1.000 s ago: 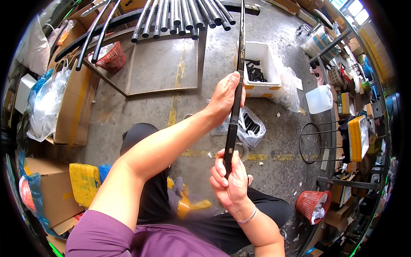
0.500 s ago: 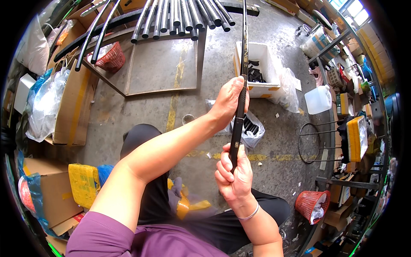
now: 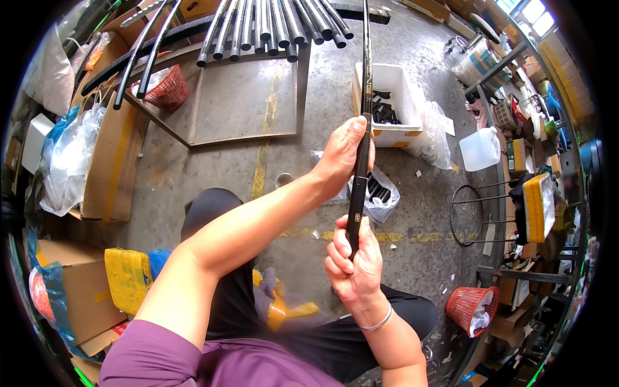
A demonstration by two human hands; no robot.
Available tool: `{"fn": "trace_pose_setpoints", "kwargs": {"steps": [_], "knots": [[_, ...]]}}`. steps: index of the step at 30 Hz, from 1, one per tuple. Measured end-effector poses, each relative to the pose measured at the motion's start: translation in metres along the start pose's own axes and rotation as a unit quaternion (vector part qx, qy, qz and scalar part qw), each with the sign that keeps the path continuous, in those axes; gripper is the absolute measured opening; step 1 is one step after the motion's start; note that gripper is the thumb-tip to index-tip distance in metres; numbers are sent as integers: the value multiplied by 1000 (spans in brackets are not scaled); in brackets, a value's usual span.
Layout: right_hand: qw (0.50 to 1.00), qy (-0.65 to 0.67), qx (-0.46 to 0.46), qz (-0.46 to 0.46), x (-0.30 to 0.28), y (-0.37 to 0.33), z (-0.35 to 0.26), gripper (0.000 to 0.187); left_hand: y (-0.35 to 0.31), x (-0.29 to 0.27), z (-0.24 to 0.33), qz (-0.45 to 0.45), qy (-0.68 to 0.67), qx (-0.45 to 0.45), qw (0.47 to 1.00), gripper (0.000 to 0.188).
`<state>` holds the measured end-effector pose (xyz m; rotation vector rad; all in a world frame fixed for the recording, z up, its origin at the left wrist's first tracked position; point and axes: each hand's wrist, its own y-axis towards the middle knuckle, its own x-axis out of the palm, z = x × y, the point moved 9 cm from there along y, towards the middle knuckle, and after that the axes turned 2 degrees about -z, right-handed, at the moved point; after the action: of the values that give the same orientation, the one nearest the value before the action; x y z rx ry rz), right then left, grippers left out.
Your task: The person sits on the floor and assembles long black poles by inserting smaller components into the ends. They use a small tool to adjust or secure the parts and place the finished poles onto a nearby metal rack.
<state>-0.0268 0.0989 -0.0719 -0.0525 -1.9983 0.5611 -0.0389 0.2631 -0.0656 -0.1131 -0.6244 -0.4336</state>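
A long black fishing rod (image 3: 359, 193) stands nearly upright in the view, its far end running past the top edge. My left hand (image 3: 342, 155) is closed around its grip from the left side, thumb along the shaft. Lower down, my right hand (image 3: 354, 263) wraps the butt end, covering the bottom tip. Behind the rod, on the floor, a clear plastic bag (image 3: 385, 208) holds several short black tubes (image 3: 377, 191). Just beyond my left hand is a white foam box (image 3: 396, 134) with small black parts (image 3: 385, 113) inside.
Several black rods (image 3: 279, 32) lie side by side on a metal frame (image 3: 242, 138) at the far left. Cardboard boxes (image 3: 116, 171) line the left. A wire stool (image 3: 480, 200), a red basket (image 3: 472, 308), a white jug (image 3: 480, 151) and crowded shelving stand at the right.
Almost nothing differs. Both hands keep their hold on the fishing rod, which has shifted only very slightly.
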Motion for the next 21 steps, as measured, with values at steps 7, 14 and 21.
{"fn": "trace_pose_setpoints", "kwargs": {"steps": [7,14,21], "knots": [[999,-47,-19,1,2,2,-2,34,1,0,10,-60,3,-30,998,48],[995,-80,-51,-18,9,10,-25,38,-57,-1,-1,-121,-13,-181,976,63],[994,-95,-37,31,-7,19,-3,36,-107,13,-12,-84,92,-285,951,37]]}}
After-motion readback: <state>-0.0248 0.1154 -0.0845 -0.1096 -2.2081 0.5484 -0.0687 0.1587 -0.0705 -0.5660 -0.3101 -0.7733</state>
